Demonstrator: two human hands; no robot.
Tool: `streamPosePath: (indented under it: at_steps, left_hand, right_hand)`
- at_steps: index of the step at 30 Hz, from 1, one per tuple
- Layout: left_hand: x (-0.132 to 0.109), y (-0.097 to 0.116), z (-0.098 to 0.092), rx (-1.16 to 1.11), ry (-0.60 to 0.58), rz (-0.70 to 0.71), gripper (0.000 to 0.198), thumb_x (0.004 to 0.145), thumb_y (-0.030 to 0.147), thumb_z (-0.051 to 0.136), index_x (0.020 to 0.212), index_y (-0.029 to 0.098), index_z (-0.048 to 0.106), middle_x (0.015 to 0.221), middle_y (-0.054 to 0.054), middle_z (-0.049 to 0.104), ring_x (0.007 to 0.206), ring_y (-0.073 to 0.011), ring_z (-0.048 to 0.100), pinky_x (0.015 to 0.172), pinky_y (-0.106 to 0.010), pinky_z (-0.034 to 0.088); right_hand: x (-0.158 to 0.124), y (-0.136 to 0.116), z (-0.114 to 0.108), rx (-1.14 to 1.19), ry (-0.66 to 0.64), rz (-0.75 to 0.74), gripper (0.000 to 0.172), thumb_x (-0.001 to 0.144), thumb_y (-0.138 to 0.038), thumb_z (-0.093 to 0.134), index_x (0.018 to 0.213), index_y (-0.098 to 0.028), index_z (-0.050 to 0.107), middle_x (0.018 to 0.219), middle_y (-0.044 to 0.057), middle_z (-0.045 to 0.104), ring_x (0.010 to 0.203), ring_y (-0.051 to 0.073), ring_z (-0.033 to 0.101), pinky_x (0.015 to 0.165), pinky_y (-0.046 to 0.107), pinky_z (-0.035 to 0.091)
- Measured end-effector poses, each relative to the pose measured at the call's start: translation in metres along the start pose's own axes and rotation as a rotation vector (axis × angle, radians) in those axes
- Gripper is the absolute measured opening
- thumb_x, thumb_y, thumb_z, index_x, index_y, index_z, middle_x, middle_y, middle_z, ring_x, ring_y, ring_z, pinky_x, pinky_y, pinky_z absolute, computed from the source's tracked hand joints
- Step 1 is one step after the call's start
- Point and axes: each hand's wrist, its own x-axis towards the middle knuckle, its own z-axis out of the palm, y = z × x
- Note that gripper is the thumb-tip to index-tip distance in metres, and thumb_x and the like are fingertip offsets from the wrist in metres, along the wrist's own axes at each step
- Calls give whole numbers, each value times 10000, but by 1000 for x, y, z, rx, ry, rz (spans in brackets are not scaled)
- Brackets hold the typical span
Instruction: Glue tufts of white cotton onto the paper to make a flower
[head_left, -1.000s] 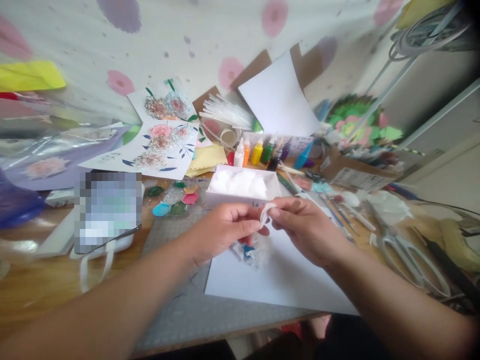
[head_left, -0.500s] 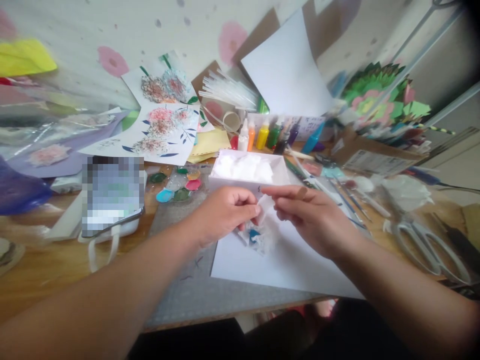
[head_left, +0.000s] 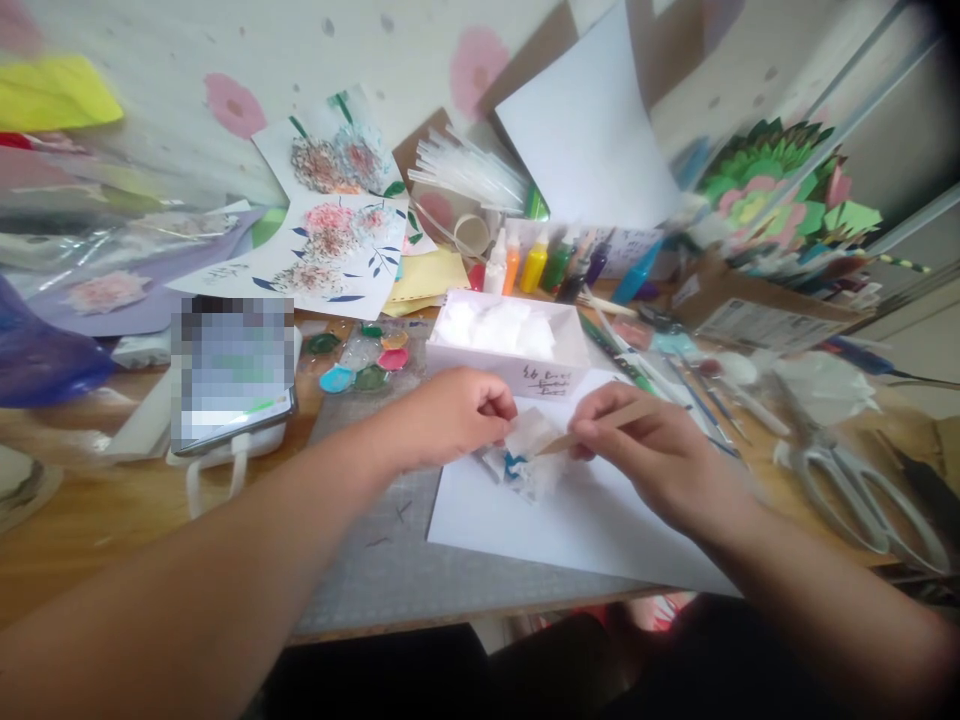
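The crumpled white tissue, stained blue, lies on the white paper sheet. My left hand pinches its edge. My right hand is clamped on a wooden stick whose tip touches the tissue. A white box stands just behind.

Both forearms are bare, from the left hand and the right hand back to the near edge of view. Below the hands, under the table's edge, dark clothing covers the lap, too blurred for detail.
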Motion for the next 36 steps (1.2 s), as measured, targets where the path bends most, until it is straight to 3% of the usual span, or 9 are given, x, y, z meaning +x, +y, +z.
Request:
streamPosePath:
  at_steps: [7,12,18,27,36]
  left_hand:
    - [-1,3,-1,81,-116,-55,160,692,263,523,799,174,601,727,4,647,648,-130,570,532,-206,383]
    - [0,3,2,136,-107,-56,149,673,222,515,787,190,605,714,20,652,651,-127,579,538,-203,389]
    - [2,-3,5,186,-99,-12,165,658,238,495,769,216,616,724,30,647,628,-135,571,510,-212,383]
    - [3,-8,4,145,-83,12,191,684,197,427,778,216,592,721,35,649,620,-126,570,501,-207,382]
    - [1,-3,-2,290,-113,69,136,632,223,505,744,207,581,737,25,619,615,-121,547,488,-200,369]
  right_hand:
    - [-4,6,-4,76,190,-153,160,789,-247,574,651,-208,645,730,12,602,647,117,568,570,228,468]
    - [-2,-6,2,-165,33,-139,139,798,-228,550,688,-196,628,739,7,634,648,115,585,579,220,460]
    - [1,-4,9,-299,-68,-249,96,813,-185,520,754,-186,597,725,-6,621,666,97,563,608,211,433]
    - [2,8,14,-337,-138,-313,68,813,-170,521,800,-177,586,747,4,609,717,110,534,661,230,416]
    - [0,6,19,-383,-156,-362,95,819,-150,499,777,-162,583,717,19,600,698,124,527,649,247,414]
